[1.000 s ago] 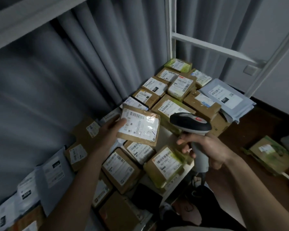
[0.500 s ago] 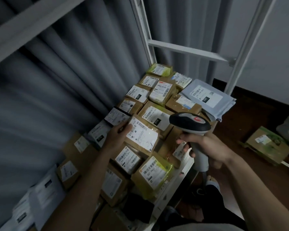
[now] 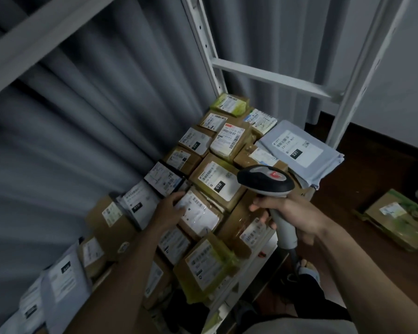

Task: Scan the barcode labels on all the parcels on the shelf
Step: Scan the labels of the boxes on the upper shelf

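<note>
The small brown parcel [image 3: 199,214] lies among the other boxes on the shelf [image 3: 272,245], white barcode label up, taped glossy. The left hand [image 3: 169,209] grips its near-left edge, thumb on the label, likely steadying it flat for a read. The right hand [image 3: 291,210] wraps round the grey handle of the barcode scanner [image 3: 266,182], index finger forward at the trigger, black head aimed over the pile. A grey poly mailer [image 3: 297,150] caps the far end.
</note>
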